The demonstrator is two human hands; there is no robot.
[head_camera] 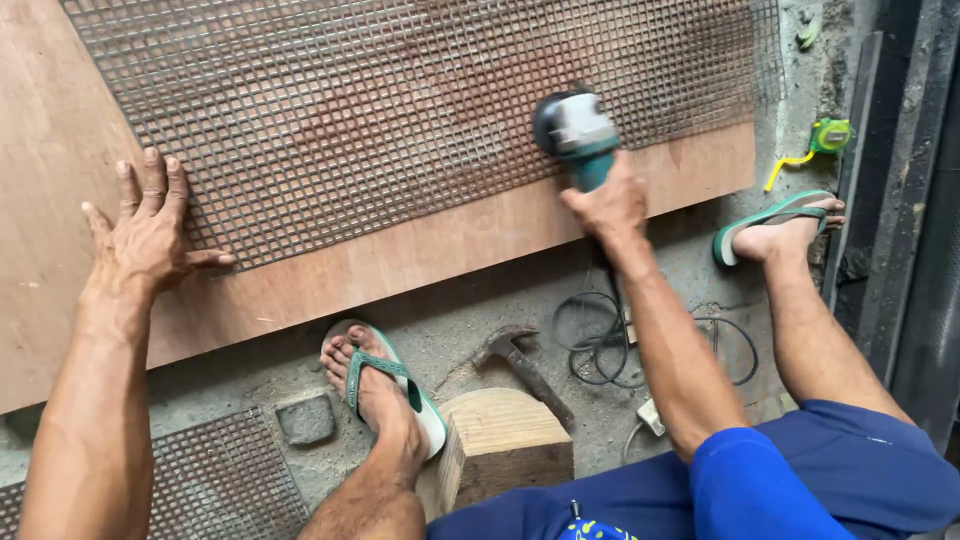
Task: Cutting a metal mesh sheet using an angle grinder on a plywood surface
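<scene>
The left hand (150,235) lies flat with its fingers spread wide, pressing down on the near left corner of a rusty wire mesh sheet (400,110), and it holds nothing. The right hand (610,205) is wrapped tight around the handle of a teal and grey angle grinder (575,130), with the round head of the tool sitting on the mesh close to its near edge. The mesh lies on a big plywood board (420,255), which rests on the dusty floor (the board sticks out a bit past the mesh on the near side). As for how far the work has come, I can't see any cut line or loose strip in the mesh, and no sparks show, so it looks like the cutting is only at its start or has not begun here; most of the sheet looks whole. A smaller piece of the same kind of mesh (225,470) lies on the floor near the left arm, so maybe one piece has been cut off already, but I can't be sure. Around the feet in green flip-flops (385,375) lie a hammer (520,365), a wooden block (505,445), the tool's black cord in loops (600,340), and a green and yellow tape measure (825,135) off to the right.
</scene>
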